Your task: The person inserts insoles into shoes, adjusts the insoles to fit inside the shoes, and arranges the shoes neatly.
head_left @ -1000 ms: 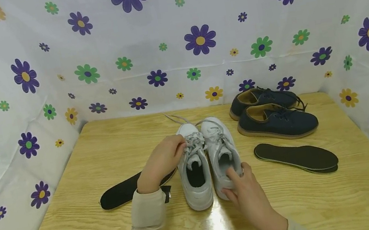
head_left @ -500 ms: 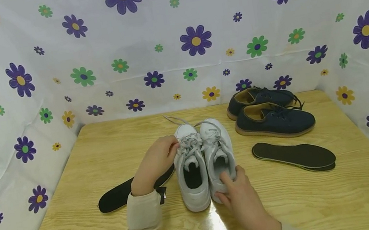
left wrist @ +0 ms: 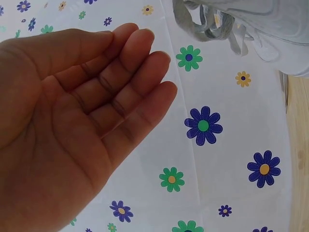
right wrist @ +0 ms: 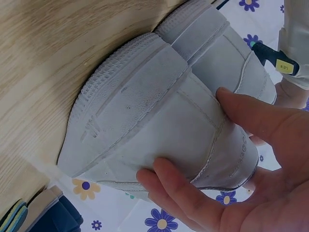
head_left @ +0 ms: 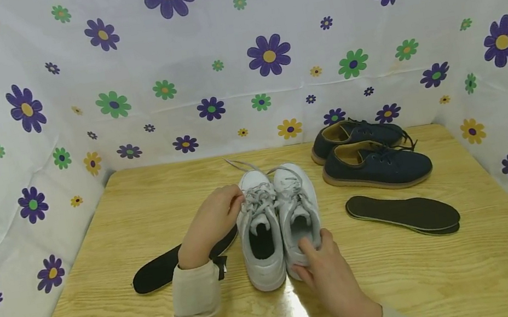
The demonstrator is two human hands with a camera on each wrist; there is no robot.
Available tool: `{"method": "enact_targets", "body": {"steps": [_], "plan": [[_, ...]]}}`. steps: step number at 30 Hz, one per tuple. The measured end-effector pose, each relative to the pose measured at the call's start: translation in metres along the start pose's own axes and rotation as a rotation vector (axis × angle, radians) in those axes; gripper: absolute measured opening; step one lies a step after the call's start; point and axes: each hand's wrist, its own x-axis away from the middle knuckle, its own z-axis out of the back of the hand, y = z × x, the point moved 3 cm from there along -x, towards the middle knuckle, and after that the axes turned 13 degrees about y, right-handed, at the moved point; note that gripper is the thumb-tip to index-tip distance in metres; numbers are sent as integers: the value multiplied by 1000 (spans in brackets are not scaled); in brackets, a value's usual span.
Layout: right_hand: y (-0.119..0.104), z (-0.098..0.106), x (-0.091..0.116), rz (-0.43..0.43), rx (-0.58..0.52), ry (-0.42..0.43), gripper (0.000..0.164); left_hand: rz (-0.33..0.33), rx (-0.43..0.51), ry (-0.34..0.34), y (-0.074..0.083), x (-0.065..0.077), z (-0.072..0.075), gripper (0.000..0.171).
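A pair of white sneakers stands side by side, heels toward me, in the head view. My right hand (head_left: 331, 274) grips the heel of the right sneaker (head_left: 299, 210), with a finger inside the collar and the thumb at its outer left side. The right wrist view shows the thumb and fingers on either side of this sneaker's heel (right wrist: 130, 116). Beside the laces of the left sneaker (head_left: 266, 277) is my left hand (head_left: 211, 223). In the left wrist view that hand (left wrist: 91, 106) is loosely curled and holds nothing, with grey laces (left wrist: 207, 26) above right.
A black insole (head_left: 157, 273) lies partly under the left wrist. Two stacked dark insoles (head_left: 404, 212) lie at right. Behind them sit two navy lace-up shoes (head_left: 382, 167) on the wooden table (head_left: 161, 201). A flowered cloth (head_left: 213, 26) hangs around the back and sides.
Both hands keep their places at the sneakers. The whole scene has shifted slightly left in the head view.
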Motion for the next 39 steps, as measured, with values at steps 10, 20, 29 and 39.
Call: {"method": "enact_targets", "body": {"steps": [10, 20, 29, 39], "plan": [[-3, -4, 0, 4, -2, 6, 50, 8, 3, -3, 0, -1, 1, 12], [-7, -6, -1, -1, -21, -14, 49, 23, 8, -1, -3, 0, 2, 11], [-9, -9, -3, 3, -29, -28, 47, 50, 12, -13, -1, 0, 4, 12], [-10, -12, -6, 31, -51, -54, 45, 47, 7, -15, 0, 0, 5, 12]]}}
